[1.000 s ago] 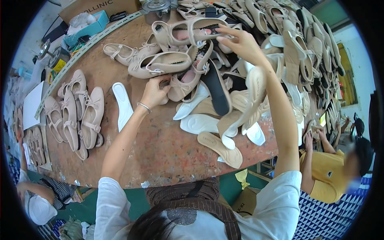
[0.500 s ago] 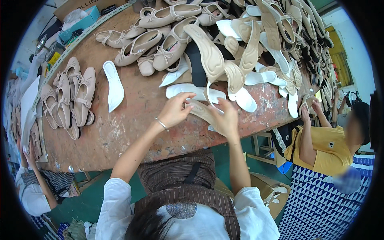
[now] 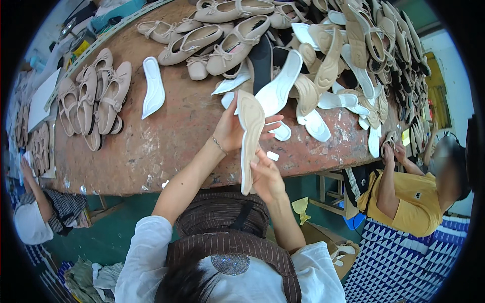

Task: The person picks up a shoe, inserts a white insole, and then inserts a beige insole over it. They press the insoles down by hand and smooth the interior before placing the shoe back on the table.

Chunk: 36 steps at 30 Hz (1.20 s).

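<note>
A beige insole [image 3: 247,134] with a white edge stands nearly upright in front of me, its wide end up. My left hand [image 3: 228,130] is behind its upper half, thumb by the left edge and fingertips showing past the right edge. Lower down, my right hand [image 3: 269,177] has its thumb and fingers closed at the insole's narrow end. Just beyond lies a white insole [image 3: 281,83], face up on a heap of beige insoles [image 3: 328,63] and white ones. A small white scrap [image 3: 273,156] rests on the table near my right hand.
Beige strap shoes with bows [image 3: 237,45] are piled at the back; several more [image 3: 96,96] stand at left. A lone white insole [image 3: 153,88] lies between them. At right a person in a yellow top [image 3: 404,199] handles a shoe. A pale yellow scrap [image 3: 301,209] shows below the table edge.
The insole has come up off the table into both hands, turned upright. On the heap, a white insole now shows where a beige one lay. A pale yellow scrap has appeared below the table edge.
</note>
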Tool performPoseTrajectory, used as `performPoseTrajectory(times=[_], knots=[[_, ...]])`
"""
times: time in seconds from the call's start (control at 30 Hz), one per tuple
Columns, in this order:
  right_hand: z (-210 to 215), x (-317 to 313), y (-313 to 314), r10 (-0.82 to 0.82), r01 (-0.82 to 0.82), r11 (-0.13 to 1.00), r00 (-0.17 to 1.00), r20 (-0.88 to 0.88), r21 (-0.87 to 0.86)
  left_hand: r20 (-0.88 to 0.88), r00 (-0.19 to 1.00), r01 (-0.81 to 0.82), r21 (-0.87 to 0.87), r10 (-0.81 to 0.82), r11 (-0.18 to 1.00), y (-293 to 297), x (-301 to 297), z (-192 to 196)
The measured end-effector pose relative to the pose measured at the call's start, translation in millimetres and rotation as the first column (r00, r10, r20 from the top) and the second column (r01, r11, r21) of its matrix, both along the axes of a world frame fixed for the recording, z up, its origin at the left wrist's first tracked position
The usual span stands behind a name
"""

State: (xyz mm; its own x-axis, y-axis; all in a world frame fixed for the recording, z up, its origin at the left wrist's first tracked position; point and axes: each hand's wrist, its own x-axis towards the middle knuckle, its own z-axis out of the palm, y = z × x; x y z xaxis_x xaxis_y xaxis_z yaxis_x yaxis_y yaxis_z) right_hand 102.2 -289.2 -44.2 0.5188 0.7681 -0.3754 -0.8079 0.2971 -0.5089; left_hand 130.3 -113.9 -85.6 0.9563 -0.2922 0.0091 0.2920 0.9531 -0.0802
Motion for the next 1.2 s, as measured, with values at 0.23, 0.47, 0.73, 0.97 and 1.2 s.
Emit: performPoseTrajectory(times=[0.23,0.47,0.73,0.97,1.2], knots=[[-9.0,-6.6,-22.9,0.01,-0.009,0.999,1.0,-0.022,0.033,0.005,0.996,-0.094,0.013,0.094,0.996,11.1,-18.3,-5.1],[-9.5,37.2,-70.0,0.147,-0.084,0.954,0.967,0.209,-0.286,-0.187,0.957,-0.175,0.245,0.224,0.954,-2.2,-32.6,-18.1],[21.2,38.0,-153.4,-0.289,0.313,0.95,0.895,0.341,-0.015,-0.088,0.947,-0.092,0.849,0.31,0.52,28.6,-28.2,-25.7],[-23.9,27.9,-149.0,-0.371,0.294,0.807,0.927,0.053,0.513,0.587,0.704,0.229,0.345,0.4,-0.91,66.9,-28.7,-33.5],[-27.2,-2.3,-14.2,-0.075,0.051,0.987,0.985,0.152,0.155,0.651,0.64,0.223,0.349,0.407,-0.91,139.4,49.3,18.9]])
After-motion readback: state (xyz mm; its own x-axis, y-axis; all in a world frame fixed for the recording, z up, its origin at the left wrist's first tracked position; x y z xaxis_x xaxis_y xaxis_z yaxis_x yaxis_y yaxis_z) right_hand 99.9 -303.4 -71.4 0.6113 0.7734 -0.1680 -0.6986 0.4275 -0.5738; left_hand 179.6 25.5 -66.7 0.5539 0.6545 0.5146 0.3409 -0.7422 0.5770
